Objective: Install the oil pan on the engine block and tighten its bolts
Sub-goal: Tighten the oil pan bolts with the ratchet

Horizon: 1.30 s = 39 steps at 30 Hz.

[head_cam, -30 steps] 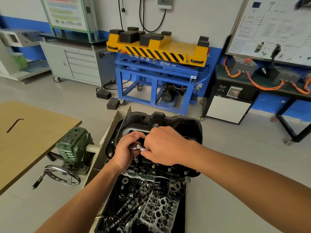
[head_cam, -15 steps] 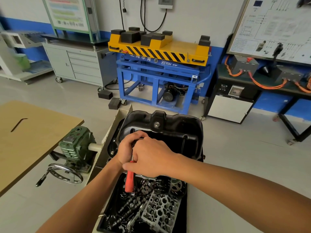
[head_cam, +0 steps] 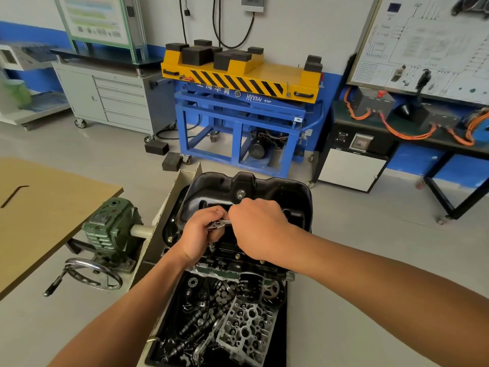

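Observation:
A black oil pan [head_cam: 264,189] lies on the engine block [head_cam: 232,266] in the middle of the head view. Over its near flange, my left hand [head_cam: 198,237] grips the head of a metal ratchet wrench [head_cam: 221,223]. My right hand [head_cam: 256,229] curls round the wrench's handle from the right, hiding it. A bolt [head_cam: 211,246] stands in the flange just below my left hand. Another bolt head [head_cam: 170,238] shows on the left flange.
A black tray [head_cam: 280,340] of loose engine parts and a cylinder head [head_cam: 246,329] lies in front of the block. A green gearbox [head_cam: 111,229] with a handwheel [head_cam: 92,274] stands left, beside a wooden table [head_cam: 39,215]. A blue and yellow lift stand [head_cam: 238,102] is behind.
The red handle that showed below my hands half a second ago is hidden now. Both hands have swung up again over the near flange, with the metal wrench head showing between them.

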### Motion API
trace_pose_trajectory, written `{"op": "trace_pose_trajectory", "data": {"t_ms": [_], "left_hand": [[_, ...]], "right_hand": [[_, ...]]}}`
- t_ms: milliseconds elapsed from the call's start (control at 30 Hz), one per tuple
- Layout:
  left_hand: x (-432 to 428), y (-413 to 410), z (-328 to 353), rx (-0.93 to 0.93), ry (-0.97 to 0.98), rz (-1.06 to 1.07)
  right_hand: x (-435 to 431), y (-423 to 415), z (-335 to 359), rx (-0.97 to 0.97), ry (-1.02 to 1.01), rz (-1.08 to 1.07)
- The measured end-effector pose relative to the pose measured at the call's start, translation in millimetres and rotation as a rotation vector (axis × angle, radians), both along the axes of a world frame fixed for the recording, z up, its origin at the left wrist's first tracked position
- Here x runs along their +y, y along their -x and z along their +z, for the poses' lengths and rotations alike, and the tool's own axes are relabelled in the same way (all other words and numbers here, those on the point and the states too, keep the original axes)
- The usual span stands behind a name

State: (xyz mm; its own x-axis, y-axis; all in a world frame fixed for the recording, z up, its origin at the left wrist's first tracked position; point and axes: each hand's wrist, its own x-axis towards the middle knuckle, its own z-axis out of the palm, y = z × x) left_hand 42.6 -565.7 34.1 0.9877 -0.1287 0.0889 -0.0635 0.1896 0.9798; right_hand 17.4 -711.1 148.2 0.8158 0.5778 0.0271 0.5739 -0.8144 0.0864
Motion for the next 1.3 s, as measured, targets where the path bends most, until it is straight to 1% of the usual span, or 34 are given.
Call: {"op": "trace_pose_trajectory", "data": {"t_ms": [167,367,433,533,667,800,900,967,1100,1300], "left_hand": [[2.6,3.7,0.1,-0.058,-0.021,-0.053],[0.4,6.8,2.3,-0.108,-0.107,-0.092],[0.7,5.7,1.0,-0.089,-0.088,-0.095],[2.7,2.6,-3.2,-0.062,-0.040,-0.092],[3.9,1.9,-3.0,-0.060,-0.003,-0.106],[3.9,2.2,-2.7,-0.037,0.010,-0.149],[4.3,1.6,-2.4,-0.038,-0.007,-0.165],[4.6,2.0,-2.6,-0.033,0.009,-0.136],[3.9,3.2,-2.9,0.002,0.091,-0.054],[3.0,2.9,-2.1,0.057,0.143,0.006]], "right_hand": [[6.4,-7.0,-7.2,-0.107,-0.013,0.022],[18.5,-19.2,-18.8,-0.194,-0.058,0.080],[21.4,-26.1,-21.1,-0.173,-0.082,0.162],[23.4,-39.4,-18.3,-0.087,-0.098,0.310],[26.4,-57.3,-11.6,0.007,-0.024,0.474],[21.6,-67.9,-8.5,-0.039,0.031,0.571],[13.7,-71.0,-11.0,-0.095,0.031,0.554],[8.5,-70.8,-12.5,-0.130,0.027,0.514],[-3.9,-63.5,-13.1,-0.121,-0.030,0.427],[-15.0,-45.2,-12.9,-0.142,-0.013,0.333]]}}
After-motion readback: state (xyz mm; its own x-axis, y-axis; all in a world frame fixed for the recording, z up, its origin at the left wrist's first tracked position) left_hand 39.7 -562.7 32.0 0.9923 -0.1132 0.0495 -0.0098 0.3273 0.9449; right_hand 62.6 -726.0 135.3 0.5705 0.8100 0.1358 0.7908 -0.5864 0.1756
